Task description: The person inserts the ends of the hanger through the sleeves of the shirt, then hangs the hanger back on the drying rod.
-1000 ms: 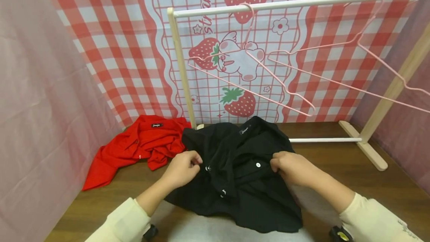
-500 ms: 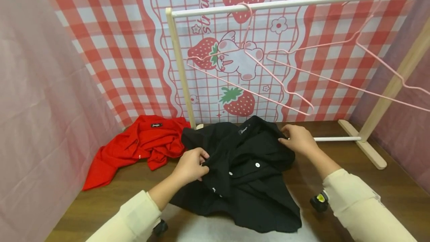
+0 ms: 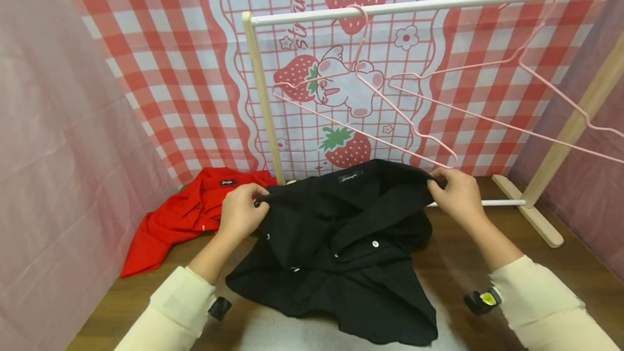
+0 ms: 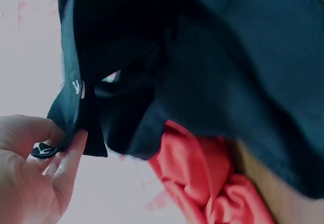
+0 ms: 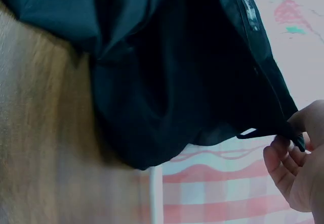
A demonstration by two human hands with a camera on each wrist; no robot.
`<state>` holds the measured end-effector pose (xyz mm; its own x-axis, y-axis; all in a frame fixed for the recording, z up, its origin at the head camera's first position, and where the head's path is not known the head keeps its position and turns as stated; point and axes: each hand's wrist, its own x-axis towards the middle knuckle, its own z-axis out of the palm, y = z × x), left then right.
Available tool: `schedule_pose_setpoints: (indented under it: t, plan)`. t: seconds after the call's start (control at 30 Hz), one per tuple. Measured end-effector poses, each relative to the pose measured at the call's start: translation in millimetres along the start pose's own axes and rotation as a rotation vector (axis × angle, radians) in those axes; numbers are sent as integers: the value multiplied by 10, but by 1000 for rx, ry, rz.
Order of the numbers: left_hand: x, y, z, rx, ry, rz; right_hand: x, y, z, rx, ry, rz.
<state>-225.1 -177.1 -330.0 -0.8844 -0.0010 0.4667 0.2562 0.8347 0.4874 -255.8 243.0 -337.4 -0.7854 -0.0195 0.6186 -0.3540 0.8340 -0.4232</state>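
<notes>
Red shirt (image 3: 177,221), crumpled, beside and beyond the left hand (image 3: 242,211), which pinches a black shirt (image 3: 317,248) by its upper edge. Black shirt: stretched between both hands, creased, front open, white buttons, lettered label inside collar, hem below them over the wood-grain surface (image 3: 565,286). Right hand (image 3: 457,194): pinching the opposite upper edge.

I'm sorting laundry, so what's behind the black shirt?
Behind the black shirt stand the clothes rack and strawberry-print backdrop; the red garment shows past its left side. The shirt covers part of the rack's lower bar; anything else hidden there cannot be seen.
</notes>
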Motion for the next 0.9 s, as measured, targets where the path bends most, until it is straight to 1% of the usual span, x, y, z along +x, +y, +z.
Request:
schedule_pose_setpoints:
  t: [0.1,0.17,0.23,0.3,0.37,0.43,0.53,0.6,0.67,0.73,0.83,0.9]
  plan:
    - [49,-25,-98,-17,53,-8,-28,-49,-119,25,39,7]
    - [67,-34,-155,-24,76,-12,-61,-81,-194,35,46,19]
    - [66,-38,-202,-29,76,-19,-112,-108,-269,41,26,37]
    - [50,-52,-240,-40,42,-36,-180,-137,-333,47,-24,57]
    - [21,-77,-266,-47,-20,-50,-257,-165,-380,61,-109,62]
    - [-9,-126,-273,-35,-92,-41,-337,-193,-397,66,-236,41]
    - [-53,-235,-249,-7,-214,6,-450,-228,-357,74,-459,-28]
    - [-85,-319,-207,20,-288,39,-522,-253,-293,70,-578,-65]
    - [-123,-388,-158,33,-371,58,-593,-285,-212,64,-655,-86]
    - [-166,-434,-104,42,-456,77,-663,-319,-125,59,-712,-84]
    - [-245,-459,-18,1,-588,97,-762,-401,1,12,-769,-95]
    - [-302,-474,48,-19,-650,127,-830,-462,82,-43,-796,-114]
